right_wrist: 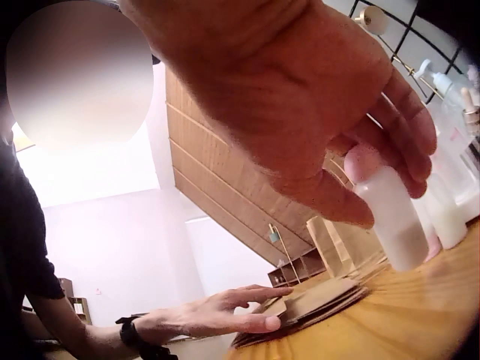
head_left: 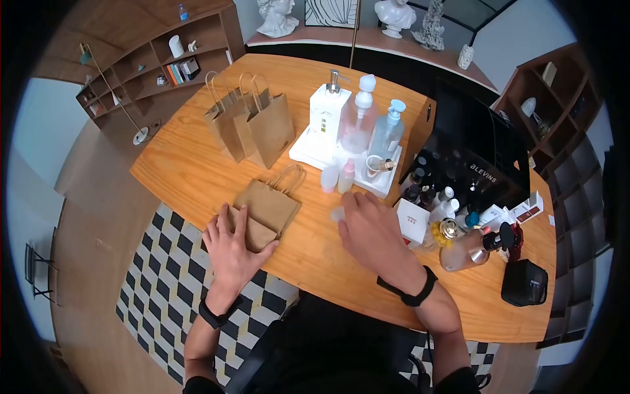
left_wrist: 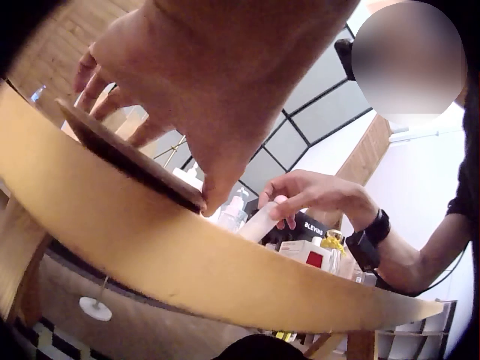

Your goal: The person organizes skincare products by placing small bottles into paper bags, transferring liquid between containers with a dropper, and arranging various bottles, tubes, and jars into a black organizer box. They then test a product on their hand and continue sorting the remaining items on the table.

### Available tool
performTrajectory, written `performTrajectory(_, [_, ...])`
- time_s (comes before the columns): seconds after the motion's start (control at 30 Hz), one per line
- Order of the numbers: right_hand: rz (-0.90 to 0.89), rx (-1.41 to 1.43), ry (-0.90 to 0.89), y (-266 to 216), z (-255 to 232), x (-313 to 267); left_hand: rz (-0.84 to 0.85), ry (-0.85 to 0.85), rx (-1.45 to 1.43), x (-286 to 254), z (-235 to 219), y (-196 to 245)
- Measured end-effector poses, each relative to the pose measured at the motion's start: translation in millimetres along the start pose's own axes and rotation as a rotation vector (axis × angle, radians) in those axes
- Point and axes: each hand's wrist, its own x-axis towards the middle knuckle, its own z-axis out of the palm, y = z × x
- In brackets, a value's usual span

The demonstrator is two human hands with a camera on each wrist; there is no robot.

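My left hand [head_left: 231, 253] rests with spread, extended fingers on a flat-folded brown paper bag [head_left: 270, 205] near the table's front edge. In the left wrist view, the thumb of that hand [left_wrist: 195, 90] touches the edge of the folded bag [left_wrist: 124, 156]. To the right, my right hand [head_left: 375, 233] pinches a small frosted bottle, mostly hidden from the head view. The right wrist view gives the bottle [right_wrist: 397, 225] a pink rounded cap [right_wrist: 362, 163], held between thumb and fingers, with its base close to the tabletop. Two other small bottles [head_left: 346, 176] stand just beyond the hand.
Upright paper bags [head_left: 266, 131] stand at the back left. Pump bottles [head_left: 387, 128] and a cup [head_left: 373, 168] stand on a white tray [head_left: 308, 154]. A black case [head_left: 482, 154], a white box [head_left: 411, 222], several bottles and a black pouch [head_left: 525, 282] crowd the right side.
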Motion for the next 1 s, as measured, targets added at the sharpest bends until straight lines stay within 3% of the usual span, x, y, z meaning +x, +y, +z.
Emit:
performTrajectory(0.17, [0.189,-0.051,0.076,10.2,6.7,15.2,0.000,-0.073,-0.135,-2.2,8.4,-2.5])
performTrajectory(0.63, [0.250,-0.106,0.104,38.0,26.9,26.0,0.002,-0.045,-0.190,-0.6,11.2,-8.3])
performTrajectory(1.0, [0.277,-0.142,0.262,21.3,-48.7,11.2,-0.008,-0.074,-0.160,3.4,10.8,-7.0])
